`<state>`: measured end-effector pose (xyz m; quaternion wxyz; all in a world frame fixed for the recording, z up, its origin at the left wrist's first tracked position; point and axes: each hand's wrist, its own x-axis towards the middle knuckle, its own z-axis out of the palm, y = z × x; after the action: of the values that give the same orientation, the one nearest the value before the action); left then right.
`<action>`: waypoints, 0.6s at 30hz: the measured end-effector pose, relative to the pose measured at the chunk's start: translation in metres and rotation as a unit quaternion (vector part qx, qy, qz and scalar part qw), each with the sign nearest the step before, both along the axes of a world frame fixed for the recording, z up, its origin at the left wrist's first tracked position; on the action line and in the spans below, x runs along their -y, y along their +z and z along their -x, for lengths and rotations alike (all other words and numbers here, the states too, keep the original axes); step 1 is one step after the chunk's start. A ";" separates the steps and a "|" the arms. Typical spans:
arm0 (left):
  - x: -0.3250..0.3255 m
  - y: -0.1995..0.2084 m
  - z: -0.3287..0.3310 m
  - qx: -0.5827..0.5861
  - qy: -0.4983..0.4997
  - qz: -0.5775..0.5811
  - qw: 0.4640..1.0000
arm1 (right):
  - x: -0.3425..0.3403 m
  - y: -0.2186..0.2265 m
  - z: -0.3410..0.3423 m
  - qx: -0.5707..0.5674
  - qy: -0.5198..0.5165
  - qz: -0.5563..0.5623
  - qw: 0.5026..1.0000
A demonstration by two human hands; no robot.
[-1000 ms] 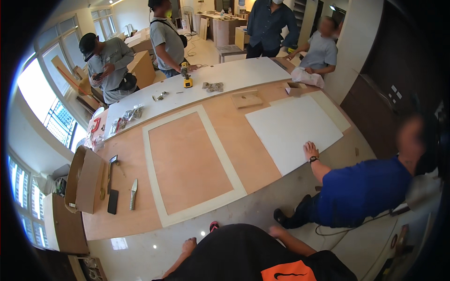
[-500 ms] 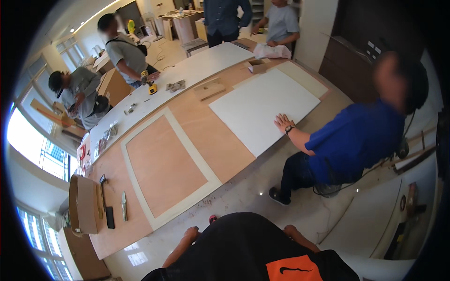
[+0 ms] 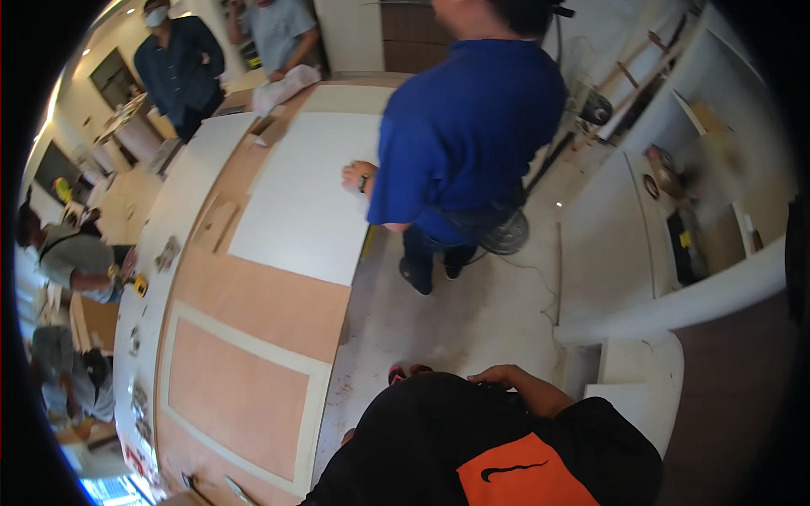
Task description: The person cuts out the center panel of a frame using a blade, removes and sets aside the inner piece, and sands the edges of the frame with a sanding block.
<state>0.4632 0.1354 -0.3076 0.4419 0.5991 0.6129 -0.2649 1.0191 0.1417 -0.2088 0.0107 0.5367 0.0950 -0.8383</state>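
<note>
My right hand (image 3: 496,375) is in front of my black shirt (image 3: 405,422), its fingers curled in over something dark and small that I cannot make out. Only a sliver of my left hand (image 3: 348,436) shows past the shirt's left side, so its fingers are hidden. Closest to that side is the long worktable (image 3: 261,282), topped with tan board. A pale rectangular frame (image 3: 240,340) lies flat on its near part. Farther along, a white panel (image 3: 299,202) lies flat, and a co-worker in a blue shirt (image 3: 472,126) rests a hand (image 3: 360,175) at its right edge.
Along the table's left side runs a long white board (image 3: 181,181) bearing a yellow drill (image 3: 139,285) and small hardware packets (image 3: 167,253). Several people stand around the far and left sides. A floor fan (image 3: 506,232) stands behind the co-worker. White cabinet parts (image 3: 603,244) are at right.
My view has swung to the right, so the table now sits farther left. My right hand has come in to the front of my shirt; my left has mostly gone behind it.
</note>
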 end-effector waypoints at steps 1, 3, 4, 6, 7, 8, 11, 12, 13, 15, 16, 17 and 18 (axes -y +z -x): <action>-0.008 -0.007 0.003 -0.007 -0.023 0.008 1.000 | 0.008 0.003 -0.001 0.036 -0.012 0.008 0.999; -0.046 -0.015 -0.003 -0.015 -0.104 0.023 0.994 | 0.053 -0.012 -0.010 0.021 -0.067 0.033 0.997; -0.058 -0.018 -0.003 -0.021 -0.126 0.023 0.992 | 0.064 -0.018 -0.013 -0.004 -0.077 0.043 0.996; -0.071 -0.022 -0.002 -0.032 -0.140 0.030 0.989 | 0.072 -0.006 -0.016 0.007 -0.089 0.048 0.995; -0.081 -0.023 -0.004 -0.033 -0.111 0.008 0.993 | 0.072 0.000 -0.019 0.019 -0.098 0.048 0.994; -0.093 -0.019 -0.010 -0.031 -0.083 -0.014 0.996 | 0.078 -0.002 -0.025 0.018 -0.097 0.051 0.994; -0.119 -0.005 -0.042 -0.019 -0.142 -0.025 0.989 | 0.095 -0.018 -0.047 0.021 -0.123 0.089 0.988; -0.129 0.004 -0.065 -0.033 -0.126 -0.017 0.991 | 0.094 -0.022 -0.058 0.038 -0.130 0.093 0.986; -0.138 0.004 -0.076 -0.041 -0.127 -0.021 0.991 | 0.092 -0.021 -0.069 0.044 -0.126 0.088 0.987; -0.147 0.008 -0.109 -0.047 -0.104 -0.005 0.994 | 0.088 -0.016 -0.097 0.069 -0.110 0.072 0.989; -0.148 0.015 -0.132 -0.049 -0.084 -0.012 0.995 | 0.086 -0.015 -0.114 0.081 -0.105 0.058 0.989; -0.152 0.021 -0.151 -0.043 -0.063 -0.032 0.997 | 0.075 -0.013 -0.131 0.094 -0.090 0.038 0.991; -0.156 0.026 -0.168 -0.040 -0.056 -0.053 0.996 | 0.071 -0.011 -0.144 0.101 -0.084 0.018 0.991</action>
<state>0.6311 0.2909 -0.2817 0.3692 0.6441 0.6086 -0.2801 1.1634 0.0709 -0.2197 -0.0400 0.6248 0.0326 -0.7791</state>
